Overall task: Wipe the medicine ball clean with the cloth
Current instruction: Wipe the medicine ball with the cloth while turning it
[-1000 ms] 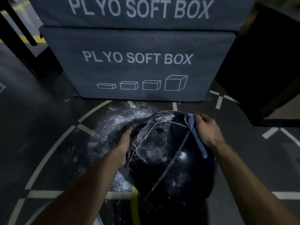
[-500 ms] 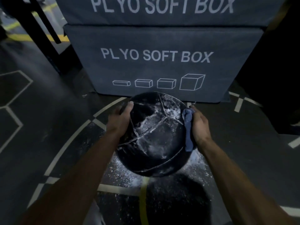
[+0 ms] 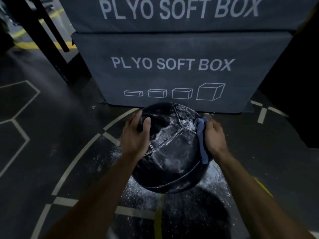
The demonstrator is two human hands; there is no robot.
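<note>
Gym floor [image 3: 51,135] | left hand [image 3: 136,135] fingers spread on medicine ball [image 3: 172,152] | right hand [image 3: 214,135] grips cloth [image 3: 201,133]

The black stitched leather medicine ball [image 3: 170,152] sits at the centre of the frame between my hands: my left hand [image 3: 135,137] on its left flank, my right hand [image 3: 214,135] on its right, with the crumpled blue cloth [image 3: 201,135] pressed between that palm and the ball. Behind the ball, filling the upper middle, one grey padded plyo box [image 3: 172,75] lies under another (stacked flush). White powder [image 3: 138,192] lies on the dark line-marked rubber floor [image 3: 51,135] beneath the ball.
</note>
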